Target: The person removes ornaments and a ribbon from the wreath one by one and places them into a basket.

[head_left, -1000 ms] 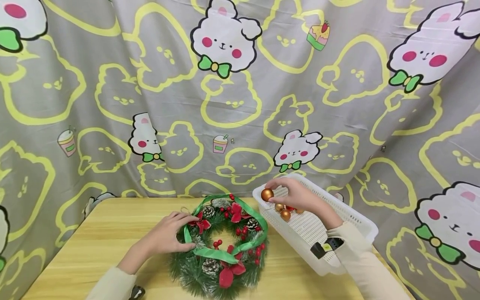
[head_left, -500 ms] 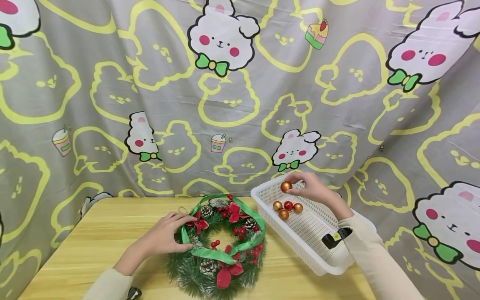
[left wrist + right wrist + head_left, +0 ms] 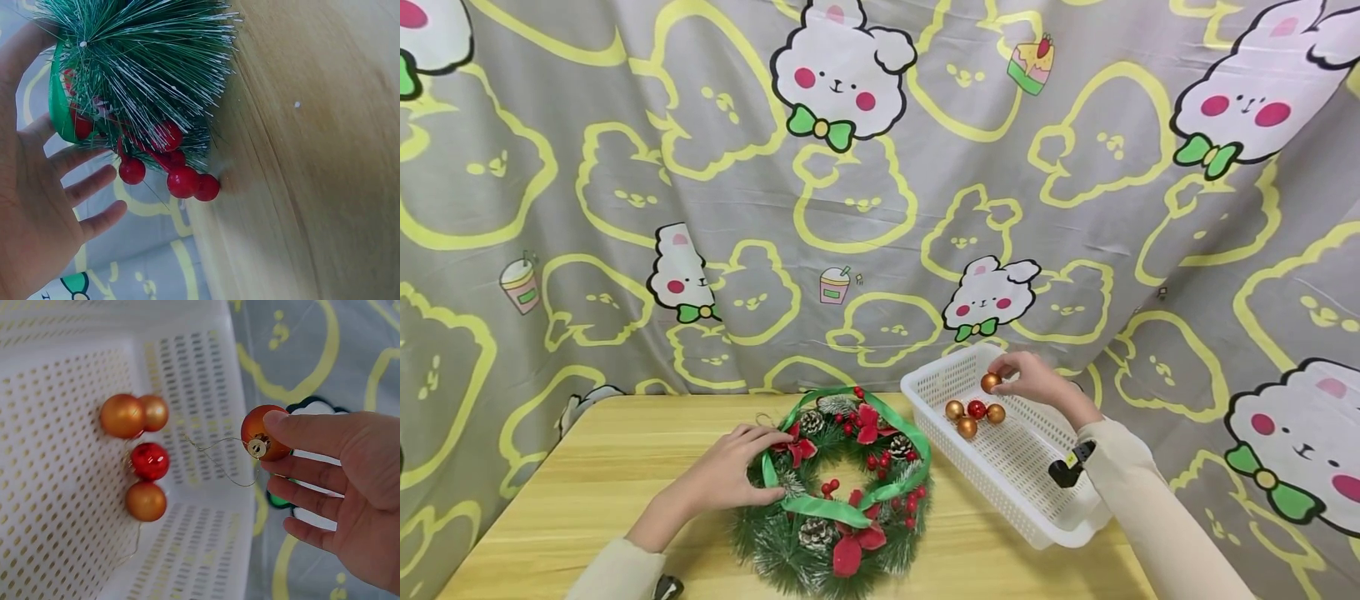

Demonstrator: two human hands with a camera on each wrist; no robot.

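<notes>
A green wreath (image 3: pixel 775 546) with pinecones, red flowers, red berries (image 3: pixel 183 181) and a green ribbon (image 3: pixel 826 509) lies on the table. Against its left side rests my left hand (image 3: pixel 730 468), its fingers spread and fairly straight in the left wrist view. My right hand (image 3: pixel 1037 385) pinches an orange-gold Christmas bauble (image 3: pixel 253 422) between thumb and fingers, over the far part of the white basket (image 3: pixel 977 487). A thin gold hanging loop (image 3: pixel 215 444) dangles from the bauble's cap. Below, a red bauble (image 3: pixel 150 461) and several gold ones (image 3: pixel 146 501) sit on the basket floor.
The wooden table (image 3: pixel 625 442) carries the wreath in the middle and the perforated basket at the right, set at an angle. A grey curtain (image 3: pixel 737 192) with cartoon rabbits hangs right behind the table's far edge.
My right hand has carried the bauble to the right, from the basket's far left corner to over its far inner part. The left hand stays at the wreath.
</notes>
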